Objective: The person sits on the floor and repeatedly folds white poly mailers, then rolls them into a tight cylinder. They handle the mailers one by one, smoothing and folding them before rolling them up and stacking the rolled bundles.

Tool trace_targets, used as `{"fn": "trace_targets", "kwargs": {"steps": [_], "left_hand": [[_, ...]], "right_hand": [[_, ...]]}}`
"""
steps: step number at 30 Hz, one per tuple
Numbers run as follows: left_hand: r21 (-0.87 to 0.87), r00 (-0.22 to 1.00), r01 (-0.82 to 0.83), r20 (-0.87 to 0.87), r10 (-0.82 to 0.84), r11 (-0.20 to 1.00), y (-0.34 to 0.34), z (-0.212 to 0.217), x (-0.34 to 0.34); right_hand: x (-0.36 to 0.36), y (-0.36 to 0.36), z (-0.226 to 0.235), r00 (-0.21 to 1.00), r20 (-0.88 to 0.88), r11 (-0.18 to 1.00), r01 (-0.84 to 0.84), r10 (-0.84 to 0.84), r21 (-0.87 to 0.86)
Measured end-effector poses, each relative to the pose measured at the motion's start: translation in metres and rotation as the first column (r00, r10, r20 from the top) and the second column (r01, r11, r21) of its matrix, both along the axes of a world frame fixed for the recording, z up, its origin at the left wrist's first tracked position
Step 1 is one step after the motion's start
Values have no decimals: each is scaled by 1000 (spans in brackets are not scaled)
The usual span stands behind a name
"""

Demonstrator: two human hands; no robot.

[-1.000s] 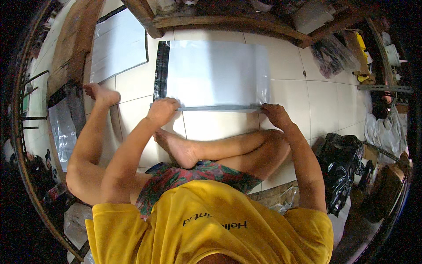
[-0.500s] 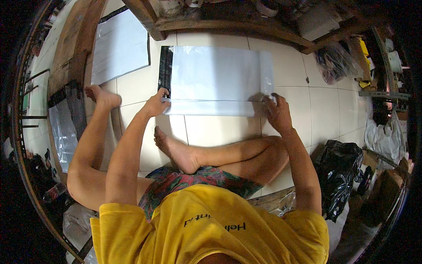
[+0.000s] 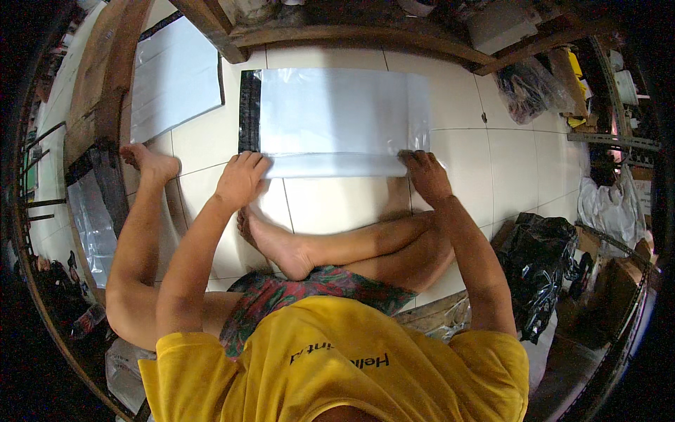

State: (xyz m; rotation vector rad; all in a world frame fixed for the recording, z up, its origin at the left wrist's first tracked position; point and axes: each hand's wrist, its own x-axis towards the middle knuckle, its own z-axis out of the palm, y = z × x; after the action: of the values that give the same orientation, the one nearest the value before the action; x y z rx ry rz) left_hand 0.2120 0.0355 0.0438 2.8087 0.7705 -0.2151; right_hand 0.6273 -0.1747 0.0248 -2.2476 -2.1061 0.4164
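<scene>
A: White floor tiles [image 3: 337,211] fill the middle of the frame, under a wooden bench [image 3: 365,32] along the top. Where are the hands?

B: Both come up from the lower edge with arms nearly straight. The left hand [image 3: 240,179] lies palm down, fingers together and flat, on the lower left corner of the white bag [image 3: 337,116]. The right hand [image 3: 425,176] presses the lower right corner the same way, fingers curled a little over the edge. Neither grips anything; they pin the bag.

A: And the bag itself?

B: Flat on the tiles at upper centre, with a black strip [image 3: 249,109] down its left side and a folded band along its near edge between the hands.

A: Any change from half a second ago?

B: The left hand has slid in from the black strip onto the fold; the right sits slightly lower. The bag has not shifted.

A: Anything else?

B: Another white sheet [image 3: 176,77] at upper left, a black bag [image 3: 541,271] at lower right.
</scene>
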Motion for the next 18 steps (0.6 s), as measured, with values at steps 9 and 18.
{"fn": "trace_targets", "kwargs": {"steps": [9, 18], "left_hand": [[-289, 912, -408, -91, 400, 866, 40, 5, 16], [155, 978, 27, 200, -58, 988, -30, -8, 64]], "right_hand": [[66, -4, -30, 682, -532, 859, 465, -502, -216], [19, -1, 0, 974, 71, 942, 189, -216, 277]]}}
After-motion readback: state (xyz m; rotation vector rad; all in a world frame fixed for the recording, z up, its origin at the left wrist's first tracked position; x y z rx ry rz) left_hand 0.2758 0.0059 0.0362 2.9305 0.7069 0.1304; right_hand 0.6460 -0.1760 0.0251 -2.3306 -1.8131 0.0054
